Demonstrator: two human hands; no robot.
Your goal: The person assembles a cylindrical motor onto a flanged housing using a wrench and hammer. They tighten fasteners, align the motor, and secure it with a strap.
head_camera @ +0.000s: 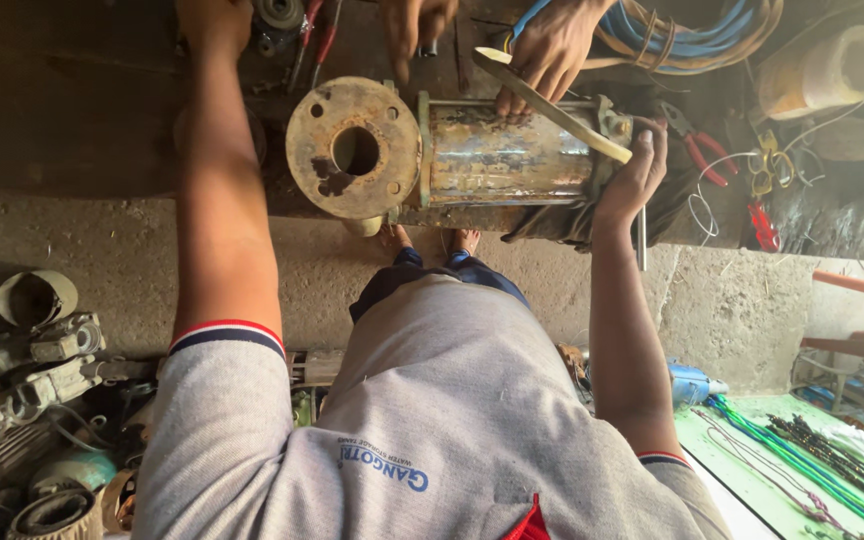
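One rusty pump body on the surface, with four hands about it.

The pump body [472, 155], with its single round flange [352, 147], lies on its side on the dark surface [72, 90]. The right hand [632, 180] cups its far end, grip wrapped on it. The left hand [214, 22] rests flat on the surface, fingers cut off by the frame. Two co-worker hands [552, 45] reach in; one holds a wooden-handled tool [552, 100]. Two red pliers [702, 150] lie nearby.

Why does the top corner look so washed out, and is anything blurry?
Head view: hazy glare bleaches the upper right around the pale roll; the rusty flange is sharp, the bench top at upper left lies in deep shadow, and the edges bow slightly from the wide lens.
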